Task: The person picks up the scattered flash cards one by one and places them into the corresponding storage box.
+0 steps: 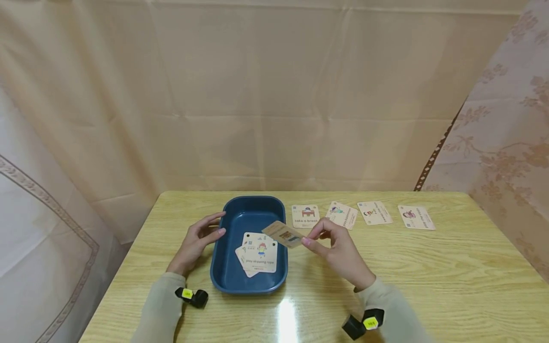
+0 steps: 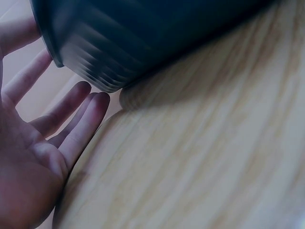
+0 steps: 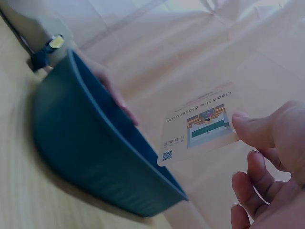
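A "clean the classroom" picture card [image 3: 202, 125] is pinched at its edge by my right hand [image 1: 339, 250], thumb on one face. In the head view this card [image 1: 283, 234] is tilted over the right rim of a dark blue plastic bin [image 1: 249, 284]. Inside the bin, a "play skipping rope" card [image 1: 265, 255] overlaps another card [image 1: 245, 267], which is mostly covered. My left hand [image 1: 198, 240] touches the bin's left rim with fingers fairly straight; the left wrist view shows these fingers [image 2: 74, 117] spread beside the ribbed bin wall.
To the bin's right, along the table's back, lie a "take a break" card [image 1: 300, 221], a tilted card [image 1: 347, 216], a third card [image 1: 375, 213] and another card [image 1: 416, 217]. A beige curtain [image 1: 257, 95] hangs behind the wooden table [image 1: 429, 276].
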`<state>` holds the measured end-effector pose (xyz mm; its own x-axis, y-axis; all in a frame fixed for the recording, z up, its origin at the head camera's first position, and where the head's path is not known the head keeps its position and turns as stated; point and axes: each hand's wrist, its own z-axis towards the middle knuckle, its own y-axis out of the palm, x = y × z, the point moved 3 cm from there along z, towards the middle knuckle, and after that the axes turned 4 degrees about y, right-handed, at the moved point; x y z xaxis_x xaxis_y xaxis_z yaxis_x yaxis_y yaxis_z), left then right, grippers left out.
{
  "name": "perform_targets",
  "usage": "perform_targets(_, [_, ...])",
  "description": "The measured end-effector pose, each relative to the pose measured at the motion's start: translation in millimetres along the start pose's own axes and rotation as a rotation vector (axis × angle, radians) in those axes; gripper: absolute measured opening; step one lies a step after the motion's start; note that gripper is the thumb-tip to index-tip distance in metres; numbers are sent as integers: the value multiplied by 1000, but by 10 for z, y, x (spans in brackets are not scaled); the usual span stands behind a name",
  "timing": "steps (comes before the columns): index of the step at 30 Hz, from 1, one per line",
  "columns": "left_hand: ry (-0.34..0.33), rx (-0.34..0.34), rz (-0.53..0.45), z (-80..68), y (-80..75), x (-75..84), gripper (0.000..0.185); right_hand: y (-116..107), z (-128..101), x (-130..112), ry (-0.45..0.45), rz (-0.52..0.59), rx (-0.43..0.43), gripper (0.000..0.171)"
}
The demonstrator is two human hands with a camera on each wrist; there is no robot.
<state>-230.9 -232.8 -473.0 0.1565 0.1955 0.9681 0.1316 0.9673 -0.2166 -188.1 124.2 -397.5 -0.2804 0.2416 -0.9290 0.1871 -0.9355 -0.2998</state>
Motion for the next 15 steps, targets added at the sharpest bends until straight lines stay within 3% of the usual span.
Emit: perform_targets(15, [-6,-2,-6,10,-3,-3,51,183,3,156,47,-35,-46,14])
